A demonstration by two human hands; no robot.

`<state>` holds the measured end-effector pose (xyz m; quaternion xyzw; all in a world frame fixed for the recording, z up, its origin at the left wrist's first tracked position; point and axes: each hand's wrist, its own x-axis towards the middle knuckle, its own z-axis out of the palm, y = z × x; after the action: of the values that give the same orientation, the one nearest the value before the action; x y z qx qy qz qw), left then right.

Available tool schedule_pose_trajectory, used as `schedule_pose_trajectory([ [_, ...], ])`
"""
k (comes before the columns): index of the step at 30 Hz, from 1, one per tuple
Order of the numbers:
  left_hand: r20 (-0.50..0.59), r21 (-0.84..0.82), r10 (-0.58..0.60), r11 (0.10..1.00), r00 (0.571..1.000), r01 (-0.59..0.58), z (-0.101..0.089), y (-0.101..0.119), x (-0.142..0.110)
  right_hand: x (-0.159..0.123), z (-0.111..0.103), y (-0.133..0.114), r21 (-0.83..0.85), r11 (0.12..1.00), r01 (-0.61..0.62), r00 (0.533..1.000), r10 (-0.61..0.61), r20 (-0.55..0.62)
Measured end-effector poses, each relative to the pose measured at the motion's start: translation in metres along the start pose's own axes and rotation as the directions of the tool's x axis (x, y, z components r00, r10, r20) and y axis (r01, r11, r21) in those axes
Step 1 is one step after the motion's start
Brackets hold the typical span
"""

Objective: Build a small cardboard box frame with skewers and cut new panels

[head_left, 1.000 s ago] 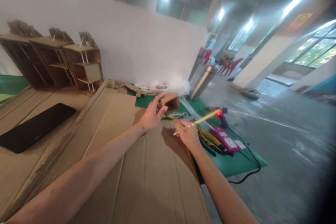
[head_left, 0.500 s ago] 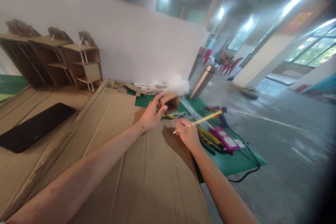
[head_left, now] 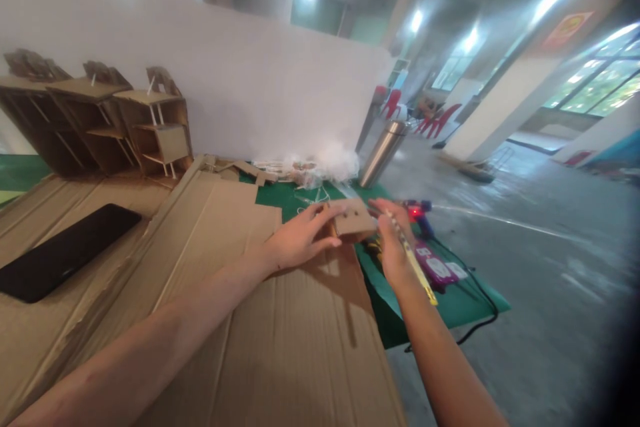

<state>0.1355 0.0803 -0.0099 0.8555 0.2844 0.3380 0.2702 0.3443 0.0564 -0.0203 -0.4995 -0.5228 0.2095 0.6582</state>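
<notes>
From my head view, my left hand (head_left: 299,236) pinches the small cardboard box (head_left: 355,223) at its left side, thumb low and fingers over the top, which I judge steadies it while its two small holes face up. The box is between my hands, near the right edge of the cardboard sheet (head_left: 295,347). My right hand (head_left: 395,247) has its fingers curled round a patterned pencil (head_left: 419,269), its long end slanting back over my wrist, probably so that the fingertips can work beside the box; whether they touch it I cannot tell.

Past the sheet's edge, my right side looks tight: the glue gun (head_left: 424,220), its red light lit, and the purple packet (head_left: 434,261) lie close beyond that hand on the green mat (head_left: 473,303). The steel bottle (head_left: 383,155) stands farther back. Leftward I judge there is more room, with the black slab (head_left: 70,250) well apart from my forearm.
</notes>
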Motion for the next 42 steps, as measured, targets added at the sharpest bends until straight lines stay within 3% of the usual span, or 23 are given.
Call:
schedule_pose_trajectory([
  [3, 0.088, 0.021, 0.015, 1.0, 0.996, -0.017, 0.004, 0.003, 0.002, -0.001, -0.001, -0.002, -0.01, 1.0, -0.005, 0.981, 0.006, 0.196],
  [5, 0.133, 0.025, 0.031, 0.999, 0.991, -0.035, 0.005, 0.003, 0.003, -0.002, 0.0, -0.002, -0.046, 0.999, -0.028, 0.972, 0.038, 0.231],
  [15, 0.202, 0.072, 0.021, 0.997, 0.979, -0.036, 0.007, -0.001, 0.002, -0.015, 0.008, -0.002, -0.046, 0.993, -0.109, 0.978, 0.116, 0.172],
  [27, 0.191, 0.007, 0.081, 0.996, 0.978, -0.084, 0.007, -0.001, 0.004, -0.021, 0.006, 0.001, -0.003, 0.991, -0.134, 0.972, 0.132, 0.195],
  [38, 0.224, -0.048, 0.123, 0.992, 0.967, -0.115, 0.002, -0.001, 0.003, -0.021, 0.007, 0.003, -0.038, 0.995, -0.088, 0.982, 0.093, 0.162],
  [42, 0.221, -0.034, 0.105, 0.994, 0.97, -0.1, 0.002, -0.004, 0.003, -0.023, 0.006, -0.001, -0.069, 0.998, 0.006, 0.999, -0.003, 0.033],
])
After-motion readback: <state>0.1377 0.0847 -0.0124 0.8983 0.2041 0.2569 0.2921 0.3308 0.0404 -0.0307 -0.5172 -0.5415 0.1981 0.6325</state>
